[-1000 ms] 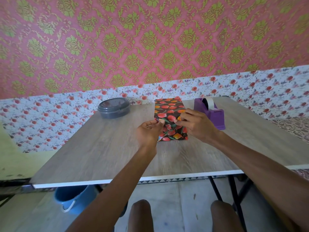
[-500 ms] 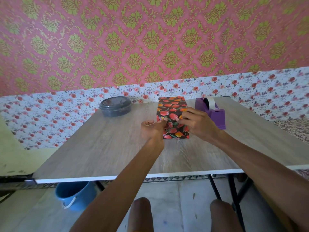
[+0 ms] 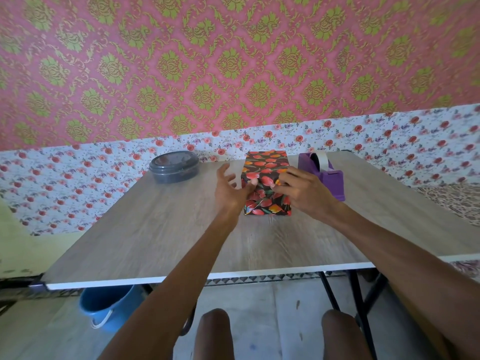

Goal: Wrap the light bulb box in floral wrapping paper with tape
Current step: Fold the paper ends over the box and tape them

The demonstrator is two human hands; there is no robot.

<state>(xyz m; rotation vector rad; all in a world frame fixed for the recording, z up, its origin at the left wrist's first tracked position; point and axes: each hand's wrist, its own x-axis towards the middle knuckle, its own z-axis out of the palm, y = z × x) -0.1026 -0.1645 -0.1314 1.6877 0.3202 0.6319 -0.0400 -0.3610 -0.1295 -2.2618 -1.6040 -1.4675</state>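
The light bulb box, covered in dark wrapping paper with red and orange flowers, lies lengthwise on the wooden table. My left hand is at the box's near left edge. Its fingers are spread and raised, and its thumb presses on the paper at the near end. My right hand lies over the box's near right corner with bent fingers gripping it, fingertips on the folded paper. A purple tape dispenser with a white roll stands just right of the box, behind my right hand.
A round grey lidded container sits at the table's back left. A blue bucket stands on the floor under the near left edge. Black table legs and my knees are below the front edge.
My left hand has opened: its fingers, earlier bunched at the box's near end, now spread upward with only the thumb on the paper. My right hand stays on the box.
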